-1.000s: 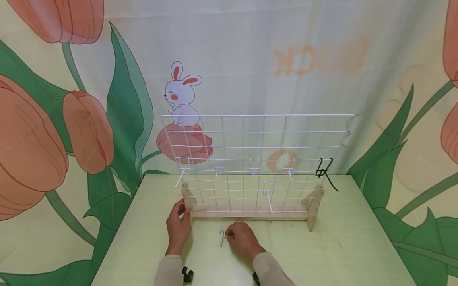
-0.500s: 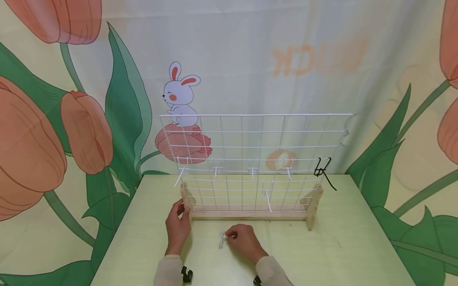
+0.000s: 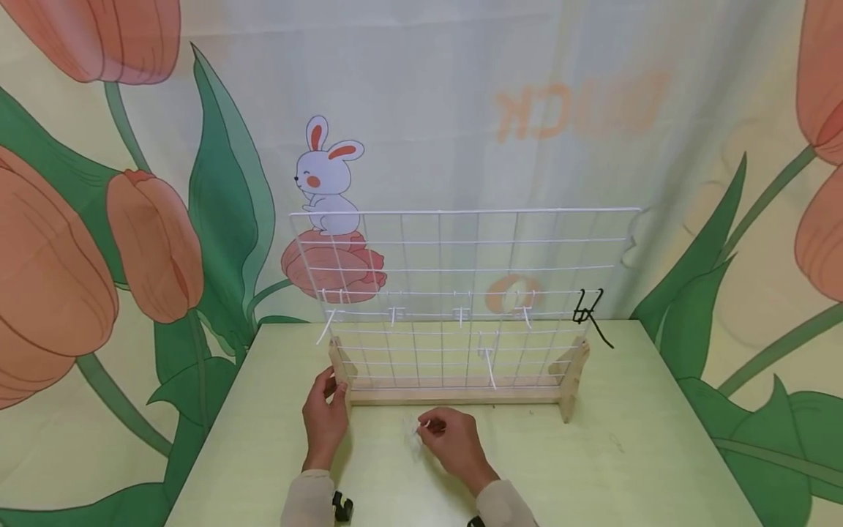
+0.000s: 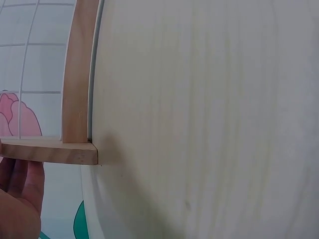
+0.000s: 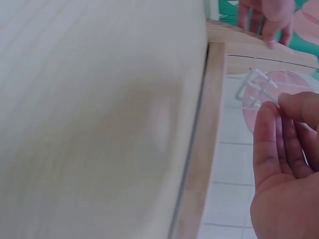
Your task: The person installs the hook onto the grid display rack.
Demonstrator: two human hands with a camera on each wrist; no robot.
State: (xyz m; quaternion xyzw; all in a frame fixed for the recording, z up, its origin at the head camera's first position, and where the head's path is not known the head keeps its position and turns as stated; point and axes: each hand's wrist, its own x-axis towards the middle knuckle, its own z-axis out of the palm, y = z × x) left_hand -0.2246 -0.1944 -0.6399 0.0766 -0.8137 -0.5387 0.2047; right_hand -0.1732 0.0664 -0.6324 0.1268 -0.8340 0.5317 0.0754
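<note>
My left hand [image 3: 324, 424] grips the left wooden side piece [image 3: 339, 366] of a white wire grid rack [image 3: 465, 211]. In the left wrist view its fingers [image 4: 33, 185] lie along the outer face of that wood. Just in front of the rack, my right hand [image 3: 459, 445] pinches a small white wire hook [image 5: 256, 89] by its stem between thumb and fingertips. The hook's bracket end points away from the fingers, toward the left. In the head view this hook is blurred.
Several white hooks hang on the grid, one [image 3: 489, 362] lower than the others. A black hook [image 3: 584, 315] hangs at its right edge. The rack's wooden base [image 3: 454, 397] stands on a pale table [image 3: 632, 454], before a curtain [image 3: 421, 110] printed with tulips and a rabbit.
The right hand has shifted slightly right and turned the white hook, its fingers opening more to view. The left hand keeps its hold on the wooden side piece. The head view has drifted slightly.
</note>
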